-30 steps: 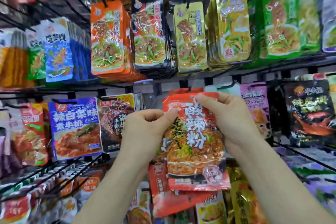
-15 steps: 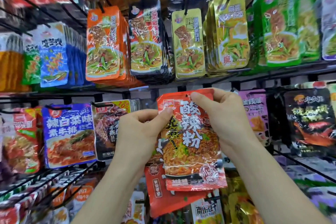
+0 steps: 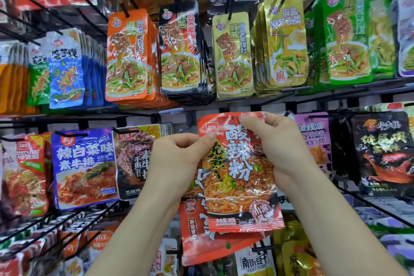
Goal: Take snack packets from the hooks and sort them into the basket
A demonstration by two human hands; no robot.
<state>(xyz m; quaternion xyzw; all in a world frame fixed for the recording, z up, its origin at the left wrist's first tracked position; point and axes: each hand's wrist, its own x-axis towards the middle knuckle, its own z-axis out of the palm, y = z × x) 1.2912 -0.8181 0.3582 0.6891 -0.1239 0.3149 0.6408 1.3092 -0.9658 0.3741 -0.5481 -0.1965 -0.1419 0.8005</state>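
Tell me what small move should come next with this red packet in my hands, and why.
Probably draw the red packet straight toward you, gently. Your left hand and right hand both pinch it near its top edge, and I cannot tell whether its hang hole is free yet. The basket is not in view.

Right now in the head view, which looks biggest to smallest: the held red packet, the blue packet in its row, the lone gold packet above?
1. red noodle packet (nearest the camera, so that may flatter it)
2. blue packet
3. gold packet, narrower than the blue
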